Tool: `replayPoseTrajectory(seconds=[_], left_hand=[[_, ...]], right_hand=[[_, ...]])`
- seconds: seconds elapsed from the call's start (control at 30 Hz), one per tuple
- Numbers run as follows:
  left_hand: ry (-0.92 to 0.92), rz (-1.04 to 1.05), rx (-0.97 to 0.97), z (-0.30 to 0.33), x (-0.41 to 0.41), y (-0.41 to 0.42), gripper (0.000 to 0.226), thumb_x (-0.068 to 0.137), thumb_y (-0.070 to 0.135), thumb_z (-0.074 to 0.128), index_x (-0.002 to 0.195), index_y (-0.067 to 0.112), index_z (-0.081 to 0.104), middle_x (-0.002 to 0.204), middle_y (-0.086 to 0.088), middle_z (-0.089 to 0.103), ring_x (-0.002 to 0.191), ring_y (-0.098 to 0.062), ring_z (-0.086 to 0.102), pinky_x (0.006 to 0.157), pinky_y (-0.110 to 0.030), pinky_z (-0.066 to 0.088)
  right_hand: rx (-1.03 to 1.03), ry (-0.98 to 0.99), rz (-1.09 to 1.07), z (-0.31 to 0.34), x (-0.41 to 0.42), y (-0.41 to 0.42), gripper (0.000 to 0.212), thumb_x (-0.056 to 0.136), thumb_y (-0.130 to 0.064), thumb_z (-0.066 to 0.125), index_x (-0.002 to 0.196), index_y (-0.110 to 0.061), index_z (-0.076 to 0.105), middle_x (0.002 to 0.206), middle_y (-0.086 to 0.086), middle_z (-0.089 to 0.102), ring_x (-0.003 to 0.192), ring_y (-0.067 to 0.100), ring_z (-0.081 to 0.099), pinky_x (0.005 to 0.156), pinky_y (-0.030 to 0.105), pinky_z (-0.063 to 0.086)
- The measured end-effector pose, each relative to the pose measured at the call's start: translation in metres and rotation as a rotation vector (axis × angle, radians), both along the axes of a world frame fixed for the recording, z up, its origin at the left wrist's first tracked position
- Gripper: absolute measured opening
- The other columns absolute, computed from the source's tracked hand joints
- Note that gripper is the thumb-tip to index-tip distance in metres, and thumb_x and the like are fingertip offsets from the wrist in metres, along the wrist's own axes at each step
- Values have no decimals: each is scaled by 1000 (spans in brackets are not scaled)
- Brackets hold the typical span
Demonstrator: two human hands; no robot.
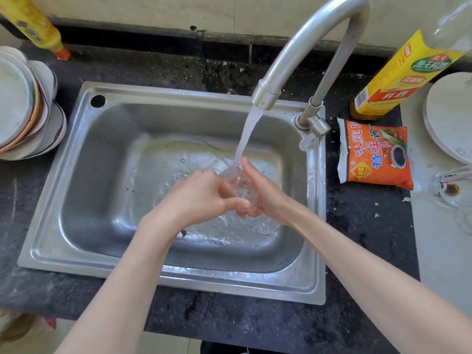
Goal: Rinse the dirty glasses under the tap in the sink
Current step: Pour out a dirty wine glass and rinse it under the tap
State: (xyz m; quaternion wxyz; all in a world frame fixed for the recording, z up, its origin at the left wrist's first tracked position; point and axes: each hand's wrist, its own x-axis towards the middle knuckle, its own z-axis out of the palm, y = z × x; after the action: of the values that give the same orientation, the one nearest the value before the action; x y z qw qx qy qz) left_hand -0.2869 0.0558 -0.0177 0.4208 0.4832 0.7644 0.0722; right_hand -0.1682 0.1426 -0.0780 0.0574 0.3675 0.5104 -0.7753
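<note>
We hold the drinking glass [238,183] between both hands over the sink [178,272]. Our right hand [265,192] wraps its wall from three o'clock; our left hand [204,195] curls fingers onto it from nine. Its long axis tilts toward eleven o'clock, mouth meeting the tap [306,47] stream [246,139]. Another glass [452,187] waits on the bench [370,238], nearer our right.

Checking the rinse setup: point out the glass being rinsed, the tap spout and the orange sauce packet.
glass [238,183]: head view, its clear side wall between the hands.
tap spout [264,94]: head view, the outlet end above the stream.
orange sauce packet [374,155]: head view, middle of its printed front.
</note>
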Motion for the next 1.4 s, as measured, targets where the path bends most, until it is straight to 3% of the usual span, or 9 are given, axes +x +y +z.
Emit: replayPoseTrajectory(seconds=[0.17, 0.33, 0.43, 0.6, 0.77, 1.0, 1.1, 1.2, 1.4], left_hand=[[-133, 254, 234, -6, -2, -2, 25, 69, 32, 79, 55, 21, 61, 55, 3, 59, 49, -2, 46, 50, -16, 34], [-290, 64, 261, -5, -10, -9, 16, 76, 15, 73, 68, 28, 68, 68, 9, 64, 65, -8, 51, 66, -21, 40], [-228, 75, 346, -10, -6, -6, 22, 77, 11, 73, 66, 28, 65, 61, 13, 58, 67, -1, 48, 64, -15, 37], [-174, 265, 441, -16, 8, 1, 26, 81, 17, 69, 63, 28, 54, 52, 20, 56, 51, -1, 45, 53, -12, 34], [-300, 85, 303, -2, 5, -1, 17, 84, 22, 66, 69, 13, 67, 50, 20, 58, 47, 6, 46, 52, -9, 31], [-115, 363, 396, -14, 2, 1, 27, 81, 28, 68, 62, 11, 60, 48, 10, 51, 50, -2, 41, 51, -14, 32], [-341, 238, 308, -13, -6, -5, 13, 83, 21, 67, 71, 15, 66, 60, 13, 64, 58, -3, 49, 56, -12, 37], [-235, 197, 361, -16, -7, -5, 16, 82, 24, 67, 71, 12, 65, 66, 4, 63, 61, -7, 51, 57, -13, 37], [-81, 404, 420, -20, 4, 11, 31, 83, 36, 65, 62, 14, 59, 54, 8, 54, 49, 0, 43, 52, -15, 33]], right_hand=[[-33, 64, -9, 4, 3, 1, 49, 93, -58, 28, 89, -17, 55, 54, -8, 55, 53, 11, 50, 49, 21, 31], [-95, 31, 118, 9, 8, 12, 74, 90, -69, 9, 84, -14, 59, 57, 10, 55, 39, 13, 23, 40, 22, 12], [-93, -24, 27, 11, 7, 13, 72, 93, -65, 9, 79, -14, 57, 47, 1, 55, 33, 8, 39, 39, 18, 27], [213, -30, -174, 3, -2, 7, 56, 97, -56, 21, 112, -16, 56, 81, -8, 61, 64, 1, 56, 53, 18, 42], [-194, -29, 25, 14, -3, 19, 75, 92, -67, 15, 81, -5, 55, 49, 11, 44, 30, 11, 23, 34, 13, 15], [244, -68, -148, 11, -17, -1, 48, 98, -55, 21, 79, -28, 57, 69, -8, 59, 47, -2, 49, 43, 14, 36], [-16, -100, -89, 10, -15, 9, 68, 94, -63, 13, 82, -14, 58, 57, 7, 52, 30, 6, 32, 32, 13, 20], [-291, -47, 23, 8, -6, 17, 78, 87, -73, 11, 90, -14, 61, 55, 7, 53, 36, 11, 30, 32, 14, 18], [-31, -69, -104, 10, -10, 11, 64, 93, -64, 17, 93, -24, 67, 67, -4, 62, 64, 9, 56, 46, 17, 32]])
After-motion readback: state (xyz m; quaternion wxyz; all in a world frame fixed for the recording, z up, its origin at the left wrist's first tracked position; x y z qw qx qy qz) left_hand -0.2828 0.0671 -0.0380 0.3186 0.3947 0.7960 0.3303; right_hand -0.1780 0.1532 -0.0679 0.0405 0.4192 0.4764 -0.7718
